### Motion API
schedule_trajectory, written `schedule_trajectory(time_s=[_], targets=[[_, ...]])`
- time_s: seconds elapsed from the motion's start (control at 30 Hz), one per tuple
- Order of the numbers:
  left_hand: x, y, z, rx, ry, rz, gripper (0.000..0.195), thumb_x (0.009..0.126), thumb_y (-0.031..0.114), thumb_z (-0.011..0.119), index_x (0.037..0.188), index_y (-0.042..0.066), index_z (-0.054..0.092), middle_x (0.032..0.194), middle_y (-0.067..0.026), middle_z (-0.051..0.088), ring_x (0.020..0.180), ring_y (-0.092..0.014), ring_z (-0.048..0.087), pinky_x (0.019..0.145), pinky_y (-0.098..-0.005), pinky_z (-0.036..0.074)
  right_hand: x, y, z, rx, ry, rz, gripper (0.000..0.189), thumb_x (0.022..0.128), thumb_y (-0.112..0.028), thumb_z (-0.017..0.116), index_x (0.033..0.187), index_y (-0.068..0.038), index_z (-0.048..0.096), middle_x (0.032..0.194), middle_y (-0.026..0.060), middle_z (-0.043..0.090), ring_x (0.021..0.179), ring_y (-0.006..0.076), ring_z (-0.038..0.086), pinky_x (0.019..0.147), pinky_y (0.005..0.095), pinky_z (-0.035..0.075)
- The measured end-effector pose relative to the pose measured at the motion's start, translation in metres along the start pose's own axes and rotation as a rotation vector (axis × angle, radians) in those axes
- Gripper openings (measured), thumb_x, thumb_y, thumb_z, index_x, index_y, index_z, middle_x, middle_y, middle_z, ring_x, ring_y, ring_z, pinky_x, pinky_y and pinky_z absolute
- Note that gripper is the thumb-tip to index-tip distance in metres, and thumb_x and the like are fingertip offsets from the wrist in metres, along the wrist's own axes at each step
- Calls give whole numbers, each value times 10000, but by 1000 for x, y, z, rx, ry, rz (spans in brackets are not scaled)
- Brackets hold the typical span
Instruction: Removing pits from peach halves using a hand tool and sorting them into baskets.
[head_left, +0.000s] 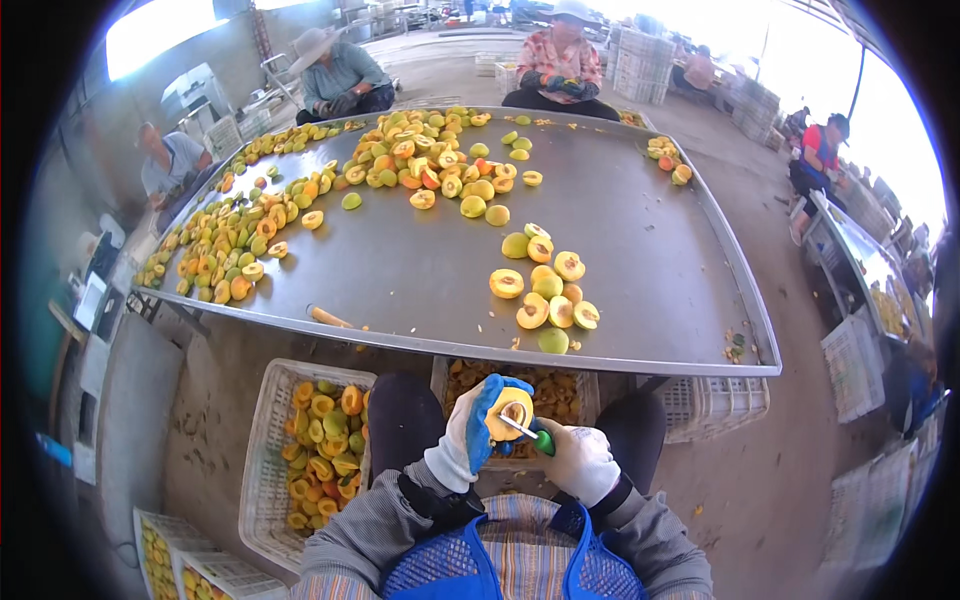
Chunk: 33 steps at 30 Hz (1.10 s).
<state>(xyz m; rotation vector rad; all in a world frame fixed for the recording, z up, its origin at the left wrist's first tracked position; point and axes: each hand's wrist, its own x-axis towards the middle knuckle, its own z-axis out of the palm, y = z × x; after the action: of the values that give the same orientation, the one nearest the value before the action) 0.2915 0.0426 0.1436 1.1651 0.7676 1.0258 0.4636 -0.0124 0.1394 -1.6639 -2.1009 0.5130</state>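
My left hand (466, 435), in a white glove with blue coated fingers, holds up a yellow peach half (496, 426) with its cut face showing. In my right hand (581, 461), gloved in white, is a pitting tool with a green handle (544, 443). Its thin metal end touches the brown centre of the fruit, where a curved part rings the pit area. Both hands are above my lap, short of the table's near edge. Just beyond them on the metal table (420, 277) lies a loose group of peach halves (548, 286).
A large pile of peach halves (420, 154) spreads over the table's far and left parts. A wooden-looking handle (328, 317) lies near its raised front rim. A white crate of peach halves (259, 465) stands left of my legs; another crate (587, 401) sits below my hands. Several people work around.
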Motion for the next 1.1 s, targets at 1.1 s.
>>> schedule_trajectory(time_s=[1.1], targets=[[-9,2,16,-272,64,-280,581,980,516,378,1067,-1,628,769,-91,657,551,-131,583,418,-203,411,-5,1,-18,10,-138,43,315,770,-126,610,1082,-109,650,798,143,683,775,312,679,695,424,524]])
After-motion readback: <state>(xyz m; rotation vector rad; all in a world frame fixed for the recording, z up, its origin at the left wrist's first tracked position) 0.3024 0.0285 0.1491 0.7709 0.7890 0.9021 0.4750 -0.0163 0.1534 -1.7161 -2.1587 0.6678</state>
